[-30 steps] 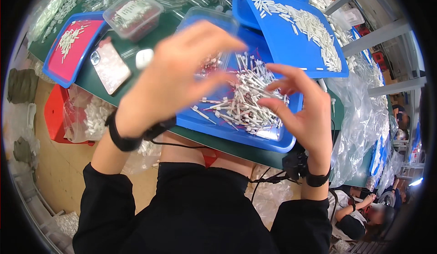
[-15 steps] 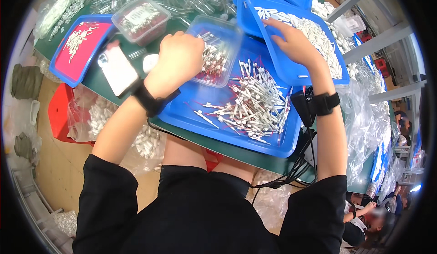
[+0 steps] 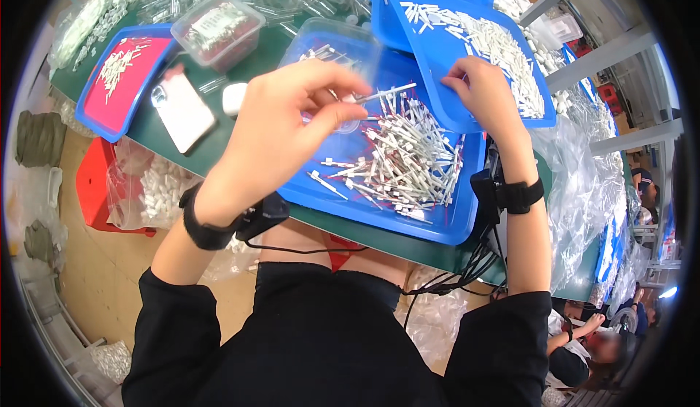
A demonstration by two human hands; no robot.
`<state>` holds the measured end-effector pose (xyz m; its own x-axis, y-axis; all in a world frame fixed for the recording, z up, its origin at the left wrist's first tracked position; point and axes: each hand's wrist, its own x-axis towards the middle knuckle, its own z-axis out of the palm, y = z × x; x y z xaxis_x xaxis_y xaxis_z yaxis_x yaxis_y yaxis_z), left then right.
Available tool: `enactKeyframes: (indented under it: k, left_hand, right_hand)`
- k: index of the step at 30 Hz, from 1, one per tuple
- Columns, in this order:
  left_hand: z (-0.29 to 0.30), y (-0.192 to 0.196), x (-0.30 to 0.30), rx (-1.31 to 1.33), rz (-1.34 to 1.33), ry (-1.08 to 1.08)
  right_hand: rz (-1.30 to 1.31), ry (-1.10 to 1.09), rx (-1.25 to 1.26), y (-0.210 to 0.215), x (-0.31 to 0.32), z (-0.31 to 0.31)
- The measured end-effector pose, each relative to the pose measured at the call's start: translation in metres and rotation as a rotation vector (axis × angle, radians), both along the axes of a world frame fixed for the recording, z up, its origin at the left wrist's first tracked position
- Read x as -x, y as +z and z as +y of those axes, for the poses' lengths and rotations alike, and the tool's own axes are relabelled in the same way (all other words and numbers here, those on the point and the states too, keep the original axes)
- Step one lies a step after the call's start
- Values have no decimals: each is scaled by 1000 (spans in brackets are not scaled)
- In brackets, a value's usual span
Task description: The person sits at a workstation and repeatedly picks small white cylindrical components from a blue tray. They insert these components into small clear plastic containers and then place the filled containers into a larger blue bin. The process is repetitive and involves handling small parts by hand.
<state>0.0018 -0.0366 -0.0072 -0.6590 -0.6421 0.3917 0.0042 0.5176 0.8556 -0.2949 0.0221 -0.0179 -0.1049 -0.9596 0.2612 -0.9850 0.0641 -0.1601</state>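
My left hand [image 3: 281, 119] is over the left side of a blue tray [image 3: 343, 206], its thumb and forefinger pinching a thin white stick-like part [image 3: 390, 92] that points right. Below and right of those fingers lies a heap of slim white parts with red wires [image 3: 408, 160]. Partly behind the left hand stands a clear plastic box [image 3: 315, 36] with similar parts in it. At the lower left edge of a tilted blue tray [image 3: 432, 86], my right hand [image 3: 485, 95] has its fingers curled together; whatever they hold is hidden. Short white tubes [image 3: 503, 53] cover that tray's right part.
Left of the hands are a white phone [image 3: 182, 111], a small white cylinder [image 3: 233, 99], a lidded clear tub [image 3: 219, 33] and a blue-rimmed tray with a pink base [image 3: 109, 115]. Black cables [image 3: 467, 279] hang at the table's front edge. Clear plastic bags [image 3: 580, 195] lie right.
My left hand has come out from over the clear box, towards me and right, with a stick-like part now showing in its fingers. My right hand has drawn back from the tubes and its fingers have closed.
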Motion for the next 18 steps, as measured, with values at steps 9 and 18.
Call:
enactKeyframes:
  k: [9, 18]
  left_hand:
    - [32, 18, -9, 303, 110, 58]
    - [46, 17, -3, 400, 197, 6]
  right_hand:
    - [-460, 47, 201, 58, -71, 69]
    - [-937, 146, 214, 62, -108, 111]
